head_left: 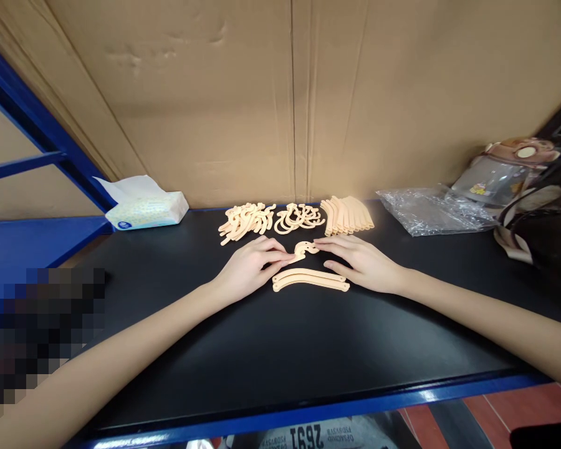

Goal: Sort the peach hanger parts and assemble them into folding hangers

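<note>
Small curved beige pieces (303,249) lie together between my two hands on the black tabletop. With thumb and fingertips, my left hand (253,265) grips the lower left end of this S-shaped pair. The fingers of my right hand (362,260) stretch out flat, their tips at the right end of the pair, and its thumb stands apart. Just below lie two long, gently bowed beige strips (311,279) with holes at their ends, side by side. Whether the small pieces are joined, I cannot tell.
Behind my hands are a pile of wavy beige pieces (247,221), a heap of hook-shaped pieces (302,218) and a row of long strips (348,215). A tissue pack (149,209) sits left. At right are a clear plastic bag (434,212) and a bottle (493,174). Cardboard (206,93) stands behind.
</note>
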The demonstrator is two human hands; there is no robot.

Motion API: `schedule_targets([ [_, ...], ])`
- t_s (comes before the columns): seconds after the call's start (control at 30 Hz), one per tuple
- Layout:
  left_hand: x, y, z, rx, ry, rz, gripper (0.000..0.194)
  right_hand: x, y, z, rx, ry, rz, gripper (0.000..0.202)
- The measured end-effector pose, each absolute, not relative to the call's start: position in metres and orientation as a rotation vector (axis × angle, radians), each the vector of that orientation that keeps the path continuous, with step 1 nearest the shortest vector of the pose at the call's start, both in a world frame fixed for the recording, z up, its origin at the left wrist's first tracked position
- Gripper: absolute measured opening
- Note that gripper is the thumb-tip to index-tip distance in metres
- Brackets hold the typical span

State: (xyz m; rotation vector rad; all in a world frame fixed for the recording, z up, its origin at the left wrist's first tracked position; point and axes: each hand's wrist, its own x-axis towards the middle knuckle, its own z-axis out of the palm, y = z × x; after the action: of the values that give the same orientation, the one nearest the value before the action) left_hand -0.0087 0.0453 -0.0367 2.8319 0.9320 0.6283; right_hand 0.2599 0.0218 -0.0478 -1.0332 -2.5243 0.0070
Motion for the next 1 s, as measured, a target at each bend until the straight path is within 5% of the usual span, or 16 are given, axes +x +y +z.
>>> schedule_targets([
  [0.73, -0.0081, 0.0453, -0.034, 2.777, 1.109, 0.702, 0.014, 0.2619, 0.0178, -0.0432, -0.819, -2.642, 0.126, 0.036],
  [1.0, -0.0094, 0.0445, -0.0317, 2.792, 1.025, 0.623, 0.039, 0.2608, 0.0161, -0.0408, -0.805, -2.675, 0.163, 0.038],
])
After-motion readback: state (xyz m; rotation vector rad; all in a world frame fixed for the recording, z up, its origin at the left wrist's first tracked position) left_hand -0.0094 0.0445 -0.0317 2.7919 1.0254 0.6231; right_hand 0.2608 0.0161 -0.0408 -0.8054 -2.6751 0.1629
